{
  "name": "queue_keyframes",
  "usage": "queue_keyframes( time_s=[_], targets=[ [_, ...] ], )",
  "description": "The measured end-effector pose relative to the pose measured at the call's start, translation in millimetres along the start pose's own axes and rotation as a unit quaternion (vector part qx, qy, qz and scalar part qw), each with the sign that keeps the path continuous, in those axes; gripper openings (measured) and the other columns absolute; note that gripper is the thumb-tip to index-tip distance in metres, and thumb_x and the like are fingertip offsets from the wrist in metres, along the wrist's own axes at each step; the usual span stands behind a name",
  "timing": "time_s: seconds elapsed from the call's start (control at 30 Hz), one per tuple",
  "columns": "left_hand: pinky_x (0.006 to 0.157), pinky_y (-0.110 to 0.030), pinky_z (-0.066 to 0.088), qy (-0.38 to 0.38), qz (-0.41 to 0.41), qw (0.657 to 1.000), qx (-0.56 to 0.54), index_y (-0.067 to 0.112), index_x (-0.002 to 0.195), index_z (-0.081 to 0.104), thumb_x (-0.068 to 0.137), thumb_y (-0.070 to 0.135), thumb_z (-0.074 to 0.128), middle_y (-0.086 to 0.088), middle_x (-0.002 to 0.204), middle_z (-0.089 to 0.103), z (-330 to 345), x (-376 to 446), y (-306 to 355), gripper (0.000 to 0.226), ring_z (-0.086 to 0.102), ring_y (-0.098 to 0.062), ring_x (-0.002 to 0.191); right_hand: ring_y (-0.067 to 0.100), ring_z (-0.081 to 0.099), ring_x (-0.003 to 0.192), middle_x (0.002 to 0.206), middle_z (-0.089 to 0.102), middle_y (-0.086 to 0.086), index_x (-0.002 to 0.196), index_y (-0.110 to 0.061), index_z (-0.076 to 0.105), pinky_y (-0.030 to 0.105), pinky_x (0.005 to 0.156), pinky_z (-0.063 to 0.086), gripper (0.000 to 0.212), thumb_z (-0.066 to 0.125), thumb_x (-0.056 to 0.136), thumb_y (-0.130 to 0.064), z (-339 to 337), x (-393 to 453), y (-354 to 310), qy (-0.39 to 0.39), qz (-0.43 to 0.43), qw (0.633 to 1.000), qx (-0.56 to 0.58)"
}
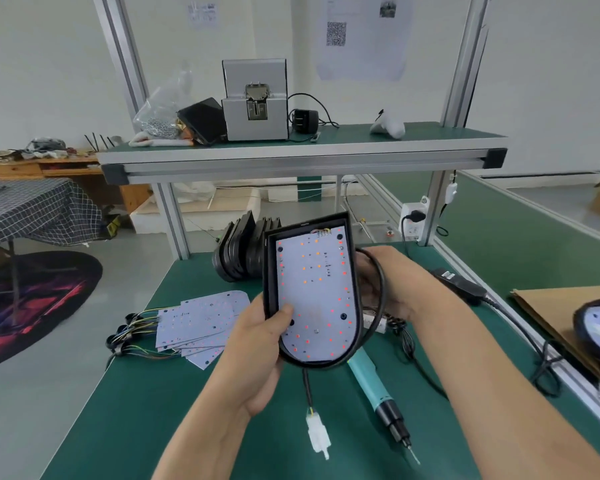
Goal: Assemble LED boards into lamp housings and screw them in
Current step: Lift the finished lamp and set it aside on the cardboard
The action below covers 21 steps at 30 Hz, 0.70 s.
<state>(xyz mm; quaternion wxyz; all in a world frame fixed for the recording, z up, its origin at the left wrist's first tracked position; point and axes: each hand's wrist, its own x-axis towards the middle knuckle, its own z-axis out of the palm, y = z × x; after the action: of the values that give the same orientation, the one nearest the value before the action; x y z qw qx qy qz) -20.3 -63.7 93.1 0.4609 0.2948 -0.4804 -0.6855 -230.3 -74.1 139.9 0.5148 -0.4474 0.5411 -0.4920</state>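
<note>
Black plastic forms the lamp housing (307, 292), which is held up at the centre of the frame, tilted toward the camera, with a white LED board (312, 299) seated inside it. The housing is gripped along its lower left edge by the left hand (257, 355), whose thumb is pressed onto the board, seemingly to keep it seated while its fit is checked. The right edge is supported from behind by the right hand (392, 282), its fingers curled round the housing and largely hidden; a black cable (378, 299) is looped over that hand and ends in a white connector (317, 438) hanging below. No screws can be made out in the board's holes, so fastening is judged not yet done. Just below the housing, a teal electric screwdriver (378, 400) is laid on the green table (136, 427), within easy reach. Spare LED boards (201, 323) are fanned out at centre left, and empty housings (243, 251) are stacked upright behind. On the upper shelf a grey screw feeder (255, 102) is placed.
</note>
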Motion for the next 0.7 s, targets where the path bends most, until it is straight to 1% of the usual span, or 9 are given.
queue_keyframes(
  time_s=[0.1,0.13,0.2,0.3,0.37,0.43,0.5,0.6,0.7],
  targets=[
    [0.090,-0.031,0.057,0.079,0.041,0.996,0.017,0.019,0.122,0.069,0.107,-0.001,0.041,0.003,0.119,0.077,21,18,-9,0.038,0.073,-0.017,0.112,0.007,0.040,0.043,0.056,0.046,-0.004,0.071,-0.015,0.061,0.018,0.044,0.037,0.025,0.066,0.096,-0.015,-6,-6,22,0.032,0.043,0.981,0.189],
    [0.094,-0.033,0.055,0.095,0.055,0.993,0.039,0.021,0.120,0.069,0.106,-0.003,0.040,0.005,0.117,0.077,28,23,-11,0.039,0.072,-0.016,0.112,0.008,0.048,0.045,0.058,0.055,-0.003,0.082,-0.010,0.066,0.019,0.047,0.044,0.019,0.061,0.099,-0.017,-11,-12,28,0.041,0.056,0.967,0.244],
    [0.094,-0.033,0.055,0.115,0.071,0.988,0.074,0.023,0.114,0.068,0.105,-0.002,0.042,0.008,0.112,0.078,37,34,-15,0.037,0.072,-0.014,0.108,0.017,0.067,0.065,0.079,0.073,0.006,0.107,-0.004,0.071,0.031,0.072,0.055,0.034,0.051,0.106,-0.031,-25,-26,38,0.075,0.066,0.945,0.310],
    [0.079,-0.025,0.054,0.121,0.071,0.985,0.104,0.026,0.105,0.067,0.104,0.002,0.045,0.013,0.101,0.078,51,47,-22,0.033,0.071,-0.011,0.095,0.026,0.071,0.106,0.115,0.078,0.002,0.123,-0.020,0.073,0.048,0.107,0.049,0.052,0.042,0.105,-0.057,-44,-57,55,0.134,0.011,0.956,0.262],
    [0.081,-0.029,0.054,0.106,0.062,0.984,0.127,0.026,0.105,0.066,0.104,0.003,0.046,0.013,0.101,0.077,67,55,-31,0.031,0.071,-0.015,0.099,0.018,0.071,0.108,0.116,0.077,-0.010,0.113,-0.044,0.075,0.042,0.102,0.053,0.029,0.056,0.095,-0.057,-38,-79,63,0.148,-0.038,0.972,0.181],
    [0.092,-0.043,0.058,0.070,0.047,0.983,0.164,0.024,0.106,0.067,0.102,0.003,0.046,0.007,0.106,0.077,91,61,-40,0.030,0.071,-0.023,0.106,0.011,0.072,0.108,0.117,0.075,-0.017,0.113,-0.053,0.071,0.032,0.089,0.059,0.025,0.062,0.092,-0.044,-37,-94,72,0.196,-0.079,0.968,0.132],
    [0.099,-0.053,0.056,0.006,0.032,0.976,0.216,0.023,0.105,0.068,0.097,0.009,0.048,0.002,0.110,0.077,120,64,-46,0.026,0.071,-0.027,0.108,0.015,0.072,0.111,0.121,0.074,-0.011,0.128,-0.036,0.067,0.029,0.081,0.061,0.029,0.061,0.101,-0.026,-52,-102,83,0.266,-0.115,0.946,0.143],
    [0.102,-0.055,0.053,-0.122,0.026,0.951,0.283,0.021,0.106,0.068,0.082,0.024,0.050,0.000,0.114,0.075,171,67,-48,0.030,0.069,-0.029,0.112,0.018,0.074,0.107,0.120,0.075,-0.002,0.126,-0.028,0.068,0.033,0.077,0.063,0.030,0.058,0.104,-0.009,-85,-129,87,0.375,-0.150,0.899,0.170],
    [0.108,-0.048,0.050,-0.270,-0.014,0.925,0.268,0.014,0.122,0.067,0.100,0.017,0.059,0.001,0.124,0.074,226,78,-68,0.024,0.068,-0.022,0.118,0.014,0.075,0.100,0.112,0.078,-0.007,0.121,-0.032,0.069,0.029,0.072,0.062,0.030,0.057,0.104,-0.010,-121,-161,99,0.474,-0.158,0.850,0.166]
  ],
)
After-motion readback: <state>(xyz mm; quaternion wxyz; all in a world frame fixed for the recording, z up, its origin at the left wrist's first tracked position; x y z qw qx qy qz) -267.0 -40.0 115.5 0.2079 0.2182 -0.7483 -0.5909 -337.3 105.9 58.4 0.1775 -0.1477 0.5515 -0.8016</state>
